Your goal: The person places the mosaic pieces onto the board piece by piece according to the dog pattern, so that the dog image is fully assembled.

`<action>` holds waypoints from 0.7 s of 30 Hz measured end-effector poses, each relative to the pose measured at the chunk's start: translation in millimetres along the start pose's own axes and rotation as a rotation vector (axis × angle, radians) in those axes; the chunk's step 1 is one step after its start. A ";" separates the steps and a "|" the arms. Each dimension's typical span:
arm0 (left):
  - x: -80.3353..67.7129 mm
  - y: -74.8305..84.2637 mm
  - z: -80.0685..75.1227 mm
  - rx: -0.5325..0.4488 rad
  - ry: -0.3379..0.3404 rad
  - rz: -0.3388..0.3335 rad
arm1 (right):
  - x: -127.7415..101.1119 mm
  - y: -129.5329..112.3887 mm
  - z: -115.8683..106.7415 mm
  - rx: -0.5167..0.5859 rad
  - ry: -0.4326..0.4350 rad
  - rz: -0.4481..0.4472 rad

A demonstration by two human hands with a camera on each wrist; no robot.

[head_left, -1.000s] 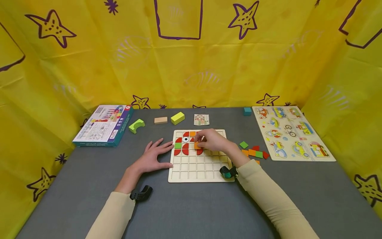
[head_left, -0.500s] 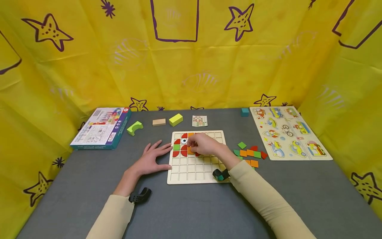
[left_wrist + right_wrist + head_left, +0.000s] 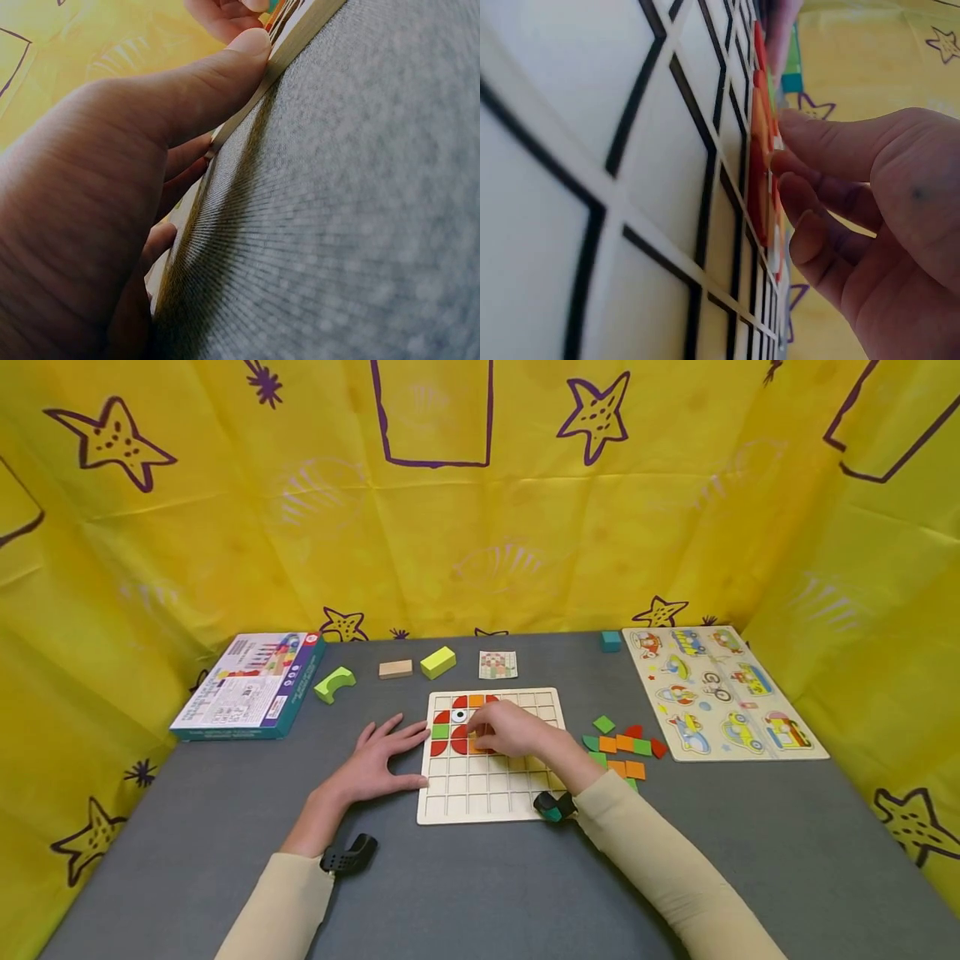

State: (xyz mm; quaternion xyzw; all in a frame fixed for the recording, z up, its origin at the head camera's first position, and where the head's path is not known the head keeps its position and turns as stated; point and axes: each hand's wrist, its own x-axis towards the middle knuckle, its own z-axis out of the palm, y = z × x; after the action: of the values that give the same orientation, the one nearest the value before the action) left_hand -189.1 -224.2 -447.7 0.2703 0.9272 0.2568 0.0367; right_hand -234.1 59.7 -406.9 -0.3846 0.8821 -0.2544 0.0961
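Note:
A pale wooden grid board lies in front of me, its upper left cells holding red rounded tiles, a green square tile and a white eye tile. My left hand rests flat at the board's left side, fingers spread; in the left wrist view the thumb lies against the board's edge. Over the third column, my right hand pinches an orange square tile low at a cell. In the right wrist view its curled fingertips are right at the tiles.
Loose green, orange and red tiles lie right of the board. Behind it stand a pattern card, a yellow block, a wooden block and a green arch. A box and picture puzzle flank them.
My right hand has brought the orange tile left and down toward the third-row cell beside a red tile. The left hand has kept its place while the head view shifted slightly.

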 end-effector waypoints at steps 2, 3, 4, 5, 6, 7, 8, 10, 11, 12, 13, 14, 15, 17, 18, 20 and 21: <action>-0.5 0.4 0.1 0.000 0.000 0.000 | -4.4 0.1 -1.9 0.018 0.019 0.005; -0.8 0.4 0.1 0.000 0.002 0.001 | -7.1 0.7 -3.5 0.028 0.030 0.013; -1.0 0.7 0.2 -0.002 0.003 0.001 | -10.7 1.7 -5.4 0.039 0.042 0.017; -1.3 0.9 0.3 -0.005 0.004 0.000 | -14.5 3.5 -7.5 0.050 0.056 0.020; -1.6 0.8 0.5 -0.005 0.004 -0.001 | -18.6 5.6 -9.8 0.063 0.065 0.026; -2.1 0.8 0.6 -0.004 0.004 -0.002 | -23.1 8.0 -12.5 0.072 0.073 0.030; -2.7 0.8 0.7 -0.003 0.002 -0.004 | -28.1 10.6 -15.5 0.082 0.082 0.034; -3.4 0.5 1.0 -0.005 0.000 -0.007 | -39.1 17.4 -21.5 0.095 0.104 0.031; -3.6 0.4 1.0 -0.005 0.000 -0.006 | -44.9 20.8 -24.7 0.098 0.116 0.034; -3.7 0.1 1.1 -0.004 0.002 -0.005 | -50.9 24.2 -27.8 0.100 0.128 0.040; -3.9 -0.1 1.0 -0.004 0.003 -0.004 | -57.0 28.3 -30.4 0.097 0.141 0.042; -4.3 -0.3 0.9 -0.004 0.004 -0.004 | -62.4 32.4 -32.6 0.096 0.150 0.049; -4.5 -0.6 0.8 -0.003 0.005 -0.004 | -67.8 36.7 -34.7 0.097 0.157 0.059; -3.6 -0.5 1.2 -0.004 0.001 -0.004 | -80.0 44.8 -38.8 0.096 0.165 0.093; -3.2 -0.6 1.4 -0.003 -0.002 -0.005 | -85.5 48.9 -40.5 0.096 0.168 0.105; -2.2 -1.0 1.5 -0.001 -0.001 -0.004 | -95.6 56.2 -43.8 0.094 0.176 0.131; -1.5 -1.0 1.5 -0.002 0.001 -0.002 | -100.5 59.6 -45.5 0.090 0.180 0.139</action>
State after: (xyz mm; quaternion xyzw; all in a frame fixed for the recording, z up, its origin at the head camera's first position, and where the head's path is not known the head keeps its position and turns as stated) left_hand -188.0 -224.9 -449.6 0.2693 0.9272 0.2578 0.0369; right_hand -219.3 184.1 -402.0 -0.2934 0.8994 -0.3199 0.0510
